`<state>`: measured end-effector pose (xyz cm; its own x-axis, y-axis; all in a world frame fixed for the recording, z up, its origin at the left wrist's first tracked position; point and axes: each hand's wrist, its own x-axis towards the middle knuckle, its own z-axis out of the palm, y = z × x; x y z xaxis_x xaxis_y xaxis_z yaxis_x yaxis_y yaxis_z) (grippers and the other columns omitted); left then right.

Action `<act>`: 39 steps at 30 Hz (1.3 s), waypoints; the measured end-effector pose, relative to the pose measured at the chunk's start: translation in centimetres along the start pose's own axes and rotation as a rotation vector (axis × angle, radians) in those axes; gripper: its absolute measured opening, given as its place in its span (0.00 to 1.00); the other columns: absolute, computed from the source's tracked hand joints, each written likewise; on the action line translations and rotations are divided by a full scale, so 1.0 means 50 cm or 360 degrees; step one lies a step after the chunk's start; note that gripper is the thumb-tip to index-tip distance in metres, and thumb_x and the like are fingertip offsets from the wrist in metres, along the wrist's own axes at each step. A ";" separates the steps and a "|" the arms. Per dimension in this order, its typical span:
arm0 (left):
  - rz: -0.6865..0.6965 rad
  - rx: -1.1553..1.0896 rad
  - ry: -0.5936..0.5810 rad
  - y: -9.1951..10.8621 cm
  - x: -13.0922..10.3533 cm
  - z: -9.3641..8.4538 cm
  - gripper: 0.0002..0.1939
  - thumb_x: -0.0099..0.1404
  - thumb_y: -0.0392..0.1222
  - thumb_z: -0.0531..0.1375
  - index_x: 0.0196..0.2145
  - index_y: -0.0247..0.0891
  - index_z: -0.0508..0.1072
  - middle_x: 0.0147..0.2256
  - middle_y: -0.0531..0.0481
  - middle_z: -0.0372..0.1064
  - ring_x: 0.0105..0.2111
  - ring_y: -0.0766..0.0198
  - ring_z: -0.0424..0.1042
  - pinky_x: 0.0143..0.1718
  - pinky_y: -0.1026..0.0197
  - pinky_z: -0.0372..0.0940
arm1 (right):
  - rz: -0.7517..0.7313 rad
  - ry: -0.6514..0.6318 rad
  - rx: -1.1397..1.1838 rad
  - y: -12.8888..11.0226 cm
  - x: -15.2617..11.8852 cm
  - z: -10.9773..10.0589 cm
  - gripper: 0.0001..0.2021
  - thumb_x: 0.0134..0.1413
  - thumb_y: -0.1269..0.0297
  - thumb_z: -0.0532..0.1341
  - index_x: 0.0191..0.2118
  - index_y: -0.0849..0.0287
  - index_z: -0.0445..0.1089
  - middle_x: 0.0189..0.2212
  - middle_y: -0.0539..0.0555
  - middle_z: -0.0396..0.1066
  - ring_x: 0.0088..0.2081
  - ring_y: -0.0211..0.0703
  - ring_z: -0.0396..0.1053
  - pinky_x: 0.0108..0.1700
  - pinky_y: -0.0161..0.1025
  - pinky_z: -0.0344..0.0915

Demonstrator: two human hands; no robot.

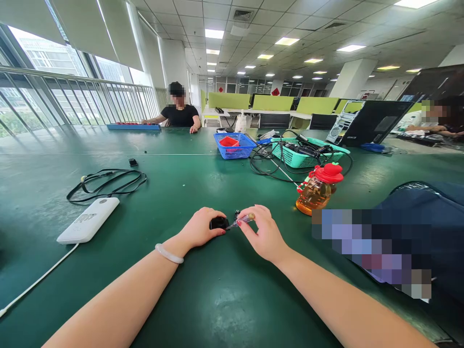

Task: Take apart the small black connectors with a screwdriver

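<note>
My left hand (pixel 204 227) is closed around a small black block-shaped part (pixel 219 223) resting on the green table. Between the fingers of my right hand (pixel 264 232) is a small screwdriver (pixel 245 219) with a clear handle. Its shaft points left, and the tip is at the right end of the black part; whether it touches a screw is too small to tell. Just behind the tip lies a tiny dark piece (pixel 237 212), partly hidden by my right fingers.
A white power bank (pixel 89 221) and a coiled black cable (pixel 108 183) lie left. Farther back are a blue basket (pixel 235 151), a green basket (pixel 295 159) of cables and a red-lidded bottle (pixel 319 189). A dark bag (pixel 420 208) lies right. A person (pixel 181 116) sits across the table.
</note>
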<state>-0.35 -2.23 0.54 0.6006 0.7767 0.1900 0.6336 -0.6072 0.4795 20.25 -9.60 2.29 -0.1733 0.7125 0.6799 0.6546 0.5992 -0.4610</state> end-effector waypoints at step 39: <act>0.0018 -0.0025 -0.0031 0.008 0.000 -0.007 0.20 0.57 0.45 0.67 0.48 0.45 0.75 0.44 0.48 0.77 0.46 0.54 0.72 0.51 0.52 0.65 | -0.0291 -0.0209 -0.0079 0.000 -0.006 -0.005 0.11 0.58 0.75 0.53 0.43 0.54 0.63 0.38 0.54 0.74 0.43 0.46 0.72 0.59 0.58 0.58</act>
<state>-0.27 -2.40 1.01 0.6172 0.7661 0.1791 0.6188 -0.6133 0.4909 20.46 -9.90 2.25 -0.3848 0.6370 0.6680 0.6381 0.7065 -0.3061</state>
